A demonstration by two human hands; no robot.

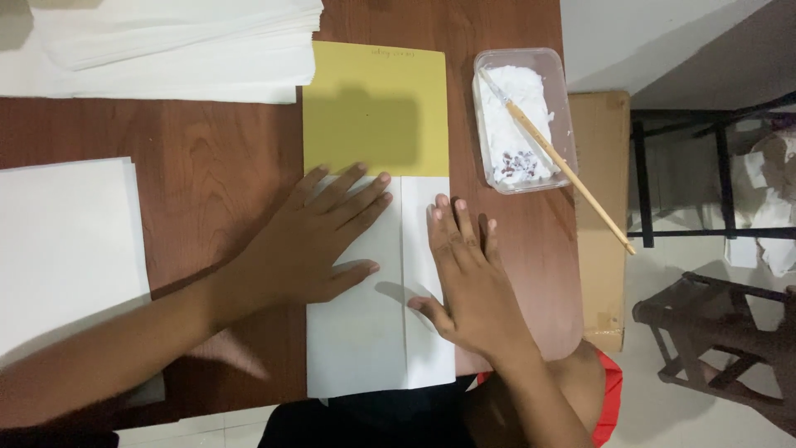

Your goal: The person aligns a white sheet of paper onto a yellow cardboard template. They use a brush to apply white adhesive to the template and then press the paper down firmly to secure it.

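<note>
The right hand (473, 286) lies nearest, flat on the folded white sheet (377, 332), fingers straight and close together, thumb spread toward the fold line; nothing is gripped, the palm only presses. The left hand (311, 241) lies flat too, fingers fanned and pointing up and to the right, its grip open, covering the left flap of the same sheet. The two hands sit just beside each other with the vertical seam between them.

The white sheet is folded lengthwise, its two flaps meeting at a straight seam a little right of its middle. It lies at the near edge of the tabletop (215, 158), its upper end overlapping a yellow card (373, 108) that sticks out beyond it, away from the person. A dark shadow falls across the middle of the card.

To the right of the card stands a clear plastic tub (522, 120) holding white paste with a few dark specks at its near end. A wooden-handled brush (564, 166) rests slantwise in it, bristles in the paste, handle jutting out past the table's right edge.

A thick stack of white sheets (174, 46) lies at the far left, and another white stack (66, 249) sits at the left edge beside the left forearm. Off the table to the right are a brown carton (601, 207) and a dark wooden stool (713, 332) on the floor.
</note>
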